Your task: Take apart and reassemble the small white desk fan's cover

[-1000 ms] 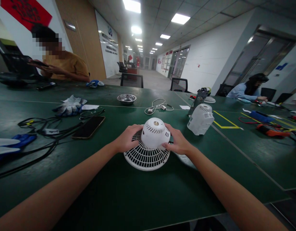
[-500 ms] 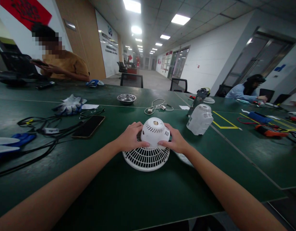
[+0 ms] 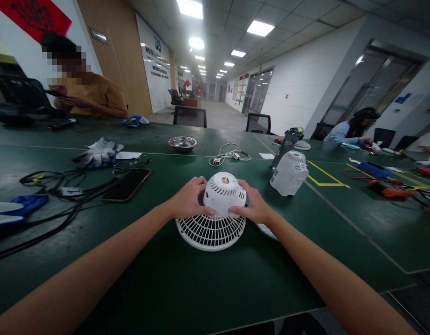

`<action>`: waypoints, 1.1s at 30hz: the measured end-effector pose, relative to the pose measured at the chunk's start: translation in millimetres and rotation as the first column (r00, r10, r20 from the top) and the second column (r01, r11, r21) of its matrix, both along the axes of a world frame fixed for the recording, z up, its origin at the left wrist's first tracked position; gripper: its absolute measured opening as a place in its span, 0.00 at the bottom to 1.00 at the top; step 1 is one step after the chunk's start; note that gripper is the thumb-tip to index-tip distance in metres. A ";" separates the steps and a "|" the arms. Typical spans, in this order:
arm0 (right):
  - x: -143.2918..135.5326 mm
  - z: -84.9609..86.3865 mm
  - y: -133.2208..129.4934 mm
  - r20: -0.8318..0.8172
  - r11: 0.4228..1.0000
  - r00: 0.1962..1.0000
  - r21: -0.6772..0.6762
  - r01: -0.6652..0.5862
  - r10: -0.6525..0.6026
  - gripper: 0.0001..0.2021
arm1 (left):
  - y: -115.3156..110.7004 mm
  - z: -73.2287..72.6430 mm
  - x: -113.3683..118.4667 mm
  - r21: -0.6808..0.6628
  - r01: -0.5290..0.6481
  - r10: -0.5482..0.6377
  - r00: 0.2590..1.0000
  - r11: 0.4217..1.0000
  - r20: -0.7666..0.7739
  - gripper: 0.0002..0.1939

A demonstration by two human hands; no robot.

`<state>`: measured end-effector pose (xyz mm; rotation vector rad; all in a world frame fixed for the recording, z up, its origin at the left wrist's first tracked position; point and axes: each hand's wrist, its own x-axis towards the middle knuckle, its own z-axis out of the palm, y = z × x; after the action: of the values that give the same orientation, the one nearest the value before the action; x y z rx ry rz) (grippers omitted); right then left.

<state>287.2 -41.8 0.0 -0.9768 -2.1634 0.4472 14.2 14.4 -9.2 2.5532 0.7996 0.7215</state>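
A white domed motor housing of a fan (image 3: 222, 193) sits over a round white fan grille (image 3: 211, 232) on the green table. My left hand (image 3: 192, 199) grips the housing from the left, thumb along its lower front. From the right, my right hand (image 3: 254, 203) holds the same housing, its thumb also at the lower front edge. Fingers of both hands curl behind the dome and are partly hidden. Just beyond my right wrist, a pale flat piece (image 3: 268, 231) lies partly covered by the forearm.
Ahead are a metal bowl (image 3: 182, 144), a white cable (image 3: 230, 155), and a white plastic casing (image 3: 290, 174) beside a dark bottle (image 3: 285, 146). Left lie a phone (image 3: 126, 185), black cables (image 3: 73, 204) and work gloves (image 3: 98, 154). Two people sit across the table, left and right.
The view has shifted slightly. Both hands keep their hold on the housing, and the grille's front edge appears a little lower and further left.
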 end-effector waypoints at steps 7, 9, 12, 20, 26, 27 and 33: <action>-0.9 -3.4 1.9 0.002 0.998 0.999 0.049 0.036 -0.037 0.38 | 0.9 1.2 -0.1 0.027 0.012 -0.011 1.000 1.000 -0.009 0.33; -0.3 -4.7 3.1 0.003 0.998 0.999 0.043 0.046 -0.046 0.38 | 0.9 1.5 0.3 0.029 0.002 -0.001 1.000 1.000 -0.023 0.34; 0.1 -5.1 3.6 -0.001 0.998 0.999 0.040 0.049 -0.049 0.38 | -0.6 3.0 1.0 0.043 -0.005 0.006 1.000 0.999 -0.027 0.33; -1.8 -4.6 1.5 -0.002 0.997 0.998 0.049 0.058 -0.058 0.39 | -1.5 3.3 -1.7 0.028 -0.004 0.005 1.000 1.000 -0.025 0.30; -1.5 -0.3 -0.7 0.016 0.998 0.999 0.046 0.036 -0.037 0.38 | 3.1 -4.4 -5.2 0.060 0.043 -0.041 0.999 0.997 -0.030 0.34; -1.1 0.4 -0.9 0.020 0.998 0.999 0.052 0.030 -0.031 0.39 | 3.2 -5.2 -5.5 0.065 0.042 -0.040 0.999 0.997 -0.033 0.35; -3.5 -2.6 -0.7 0.064 0.989 0.993 0.122 0.086 -0.095 0.39 | 2.8 -6.5 -5.1 0.098 0.023 -0.020 0.999 0.995 -0.027 0.35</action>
<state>283.7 -42.5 -2.6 -1.0322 -2.1707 0.2403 9.1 17.2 -15.6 2.6601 0.7615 0.7394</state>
